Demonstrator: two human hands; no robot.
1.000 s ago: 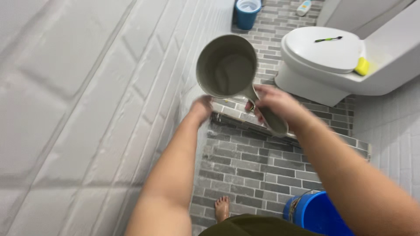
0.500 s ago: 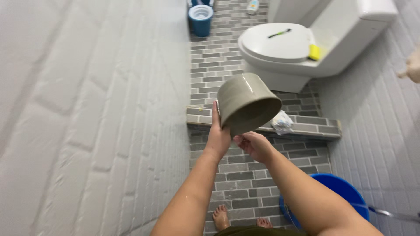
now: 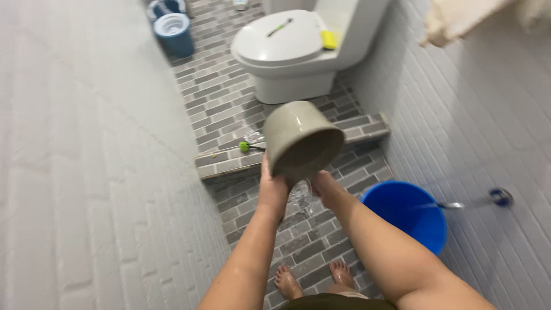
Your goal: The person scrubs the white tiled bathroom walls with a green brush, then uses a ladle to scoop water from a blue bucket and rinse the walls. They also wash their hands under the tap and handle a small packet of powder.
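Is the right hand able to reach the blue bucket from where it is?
Probably yes. The blue bucket stands open just beside the right forearm, nothing between, but the right hand is busy under the tipped grey dipper.

Left hand (image 3: 272, 189) and right hand (image 3: 325, 188) hold a grey-green dipper (image 3: 299, 139) tipped mouth-down, water spilling between them. Blue bucket (image 3: 408, 213) at 4 o'clock of the dipper, white toilet (image 3: 287, 54) at 12, small blue bin (image 3: 174, 33) at 11. Grey brick floor (image 3: 221, 103).
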